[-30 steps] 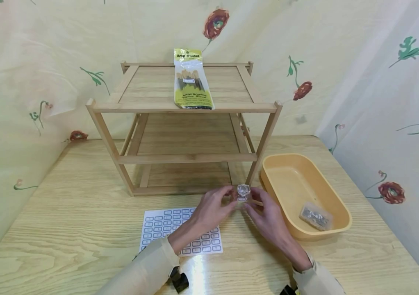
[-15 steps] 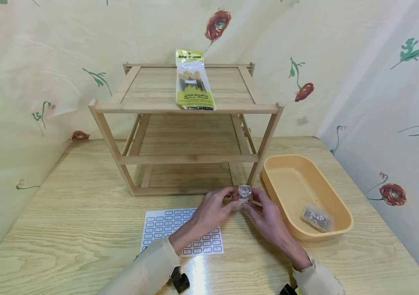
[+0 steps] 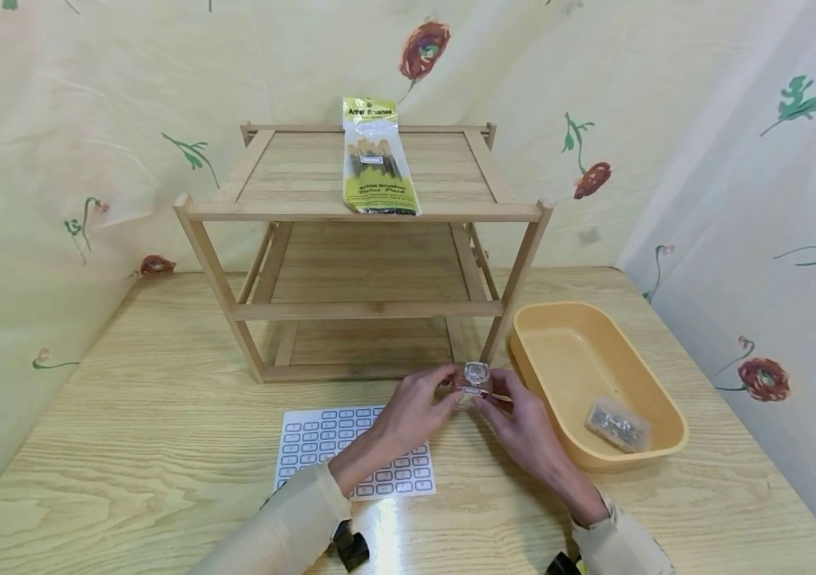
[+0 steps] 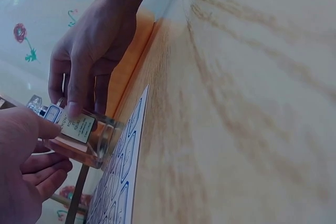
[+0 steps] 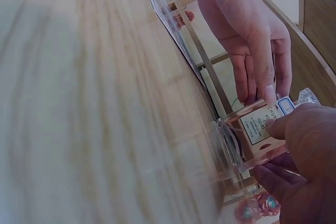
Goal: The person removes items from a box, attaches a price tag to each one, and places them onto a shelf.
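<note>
A glass perfume bottle [image 5: 251,153] with pinkish liquid and a clear cap stands near the rack's front right leg. A small blue-bordered sticker [image 5: 285,105] lies high on its front, above the printed label. My left hand [image 3: 413,409] holds the bottle from the left, its thumb on the front near the sticker. From the right, my right hand [image 3: 524,427] grips it with the thumb on the front too. The sticker sheet [image 3: 303,449], with rows of blue-bordered labels, lies partly hidden under my left forearm. The bottle's back is hidden.
A three-tier wooden rack [image 3: 372,310] stands behind the hands. On its top shelf lies a pack of artist brushes [image 3: 382,172] bearing a small label. To the right, a yellow bin [image 3: 559,339] contains a clear plastic case [image 3: 619,424] of small metallic-looking items.
The head view has shifted very slightly. Both hands stay on the perfume bottle, with only tiny finger movement near the sticker.
</note>
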`<state>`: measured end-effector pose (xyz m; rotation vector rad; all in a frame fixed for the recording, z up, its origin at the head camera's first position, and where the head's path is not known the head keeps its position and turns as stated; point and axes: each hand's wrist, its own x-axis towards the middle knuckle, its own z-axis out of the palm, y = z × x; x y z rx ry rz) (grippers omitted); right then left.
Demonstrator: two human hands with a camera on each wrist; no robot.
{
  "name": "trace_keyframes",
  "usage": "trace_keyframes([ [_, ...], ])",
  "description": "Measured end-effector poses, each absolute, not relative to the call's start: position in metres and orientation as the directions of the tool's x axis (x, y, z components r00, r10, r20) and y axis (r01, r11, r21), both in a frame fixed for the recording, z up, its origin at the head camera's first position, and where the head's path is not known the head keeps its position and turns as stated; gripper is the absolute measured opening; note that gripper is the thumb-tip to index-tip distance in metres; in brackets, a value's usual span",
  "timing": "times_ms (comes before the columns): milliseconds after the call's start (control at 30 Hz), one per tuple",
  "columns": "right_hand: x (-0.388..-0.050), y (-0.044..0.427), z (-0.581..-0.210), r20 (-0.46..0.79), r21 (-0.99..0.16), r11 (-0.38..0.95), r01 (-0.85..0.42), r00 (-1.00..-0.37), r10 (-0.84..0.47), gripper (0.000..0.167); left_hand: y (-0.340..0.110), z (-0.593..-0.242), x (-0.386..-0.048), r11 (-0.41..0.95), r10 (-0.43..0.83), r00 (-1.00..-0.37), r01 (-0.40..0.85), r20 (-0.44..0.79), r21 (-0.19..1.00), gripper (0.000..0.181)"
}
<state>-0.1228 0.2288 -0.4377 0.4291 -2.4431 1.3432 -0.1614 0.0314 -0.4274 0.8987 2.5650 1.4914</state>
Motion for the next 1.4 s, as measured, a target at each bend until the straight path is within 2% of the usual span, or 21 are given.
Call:
trace_keyframes([
  [600,-0.122,0.230,-0.437,0.442,-0.763,0.485,-0.427,-0.893,-0.090,0.031,0.025,-0.421,-0.159,0.352,0.490,-0.838,0.444,0.241,0.824,0.043],
  [867,-0.121,0.228,-0.431,0.463,-0.759,0.475,-0.444,-0.882,-0.085,0.030,0.012,-0.411,-0.155,0.329,0.476,-0.856,0.385,0.201,0.862,0.043],
  [1400,-0.117,0.224,-0.419,0.459,-0.747,0.510,-0.426,-0.886,-0.068,0.030,-0.025,-0.404,-0.156,0.250,0.407,-0.873,0.388,0.267,0.887,0.037],
])
